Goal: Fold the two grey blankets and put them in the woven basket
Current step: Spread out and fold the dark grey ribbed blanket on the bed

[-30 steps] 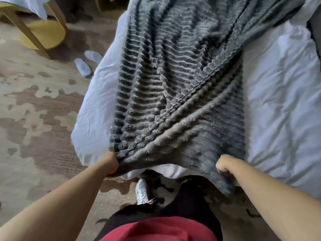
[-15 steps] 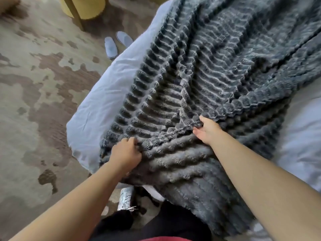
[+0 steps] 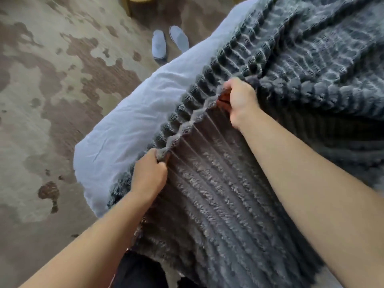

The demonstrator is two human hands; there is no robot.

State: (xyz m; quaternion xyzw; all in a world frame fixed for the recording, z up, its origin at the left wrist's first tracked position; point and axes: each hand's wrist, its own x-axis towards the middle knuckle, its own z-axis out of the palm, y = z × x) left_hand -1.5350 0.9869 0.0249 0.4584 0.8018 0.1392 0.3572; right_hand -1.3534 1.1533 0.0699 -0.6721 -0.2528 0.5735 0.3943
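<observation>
The left hand (image 3: 148, 177) was curled tight around the near end of a raised edge of the grey blanket (image 3: 301, 65), thumb and fingers pinching the ribbed cloth into a small bunch. The right hand (image 3: 239, 100), further up and to the right, gripped the same edge in a closed fist, its knuckles turned towards the camera. Between the two hands the edge ran as a wavy, lifted ridge, slanting from lower left to upper right. Both forearms reached in from the bottom of the view, the right one crossing over the blanket's near part.

On the near side of that ridge the blanket showed a flatter, fuzzy face with long stripes, hanging down towards the person. Beyond the ridge its deep, puffy ribs lay spread across the bed, filling the upper right of the view, with a thick fold crossing to the right of the right hand.

The blanket rested on a white sheet (image 3: 128, 129), which showed bare along the bed's left side and rounded corner. Past that corner, on the patterned brown and beige carpet (image 3: 41, 90), a pair of pale slippers (image 3: 159, 45) sat side by side, toes pointing away. Dark trousers (image 3: 141, 271) showed at the bottom edge, below the hanging cloth
</observation>
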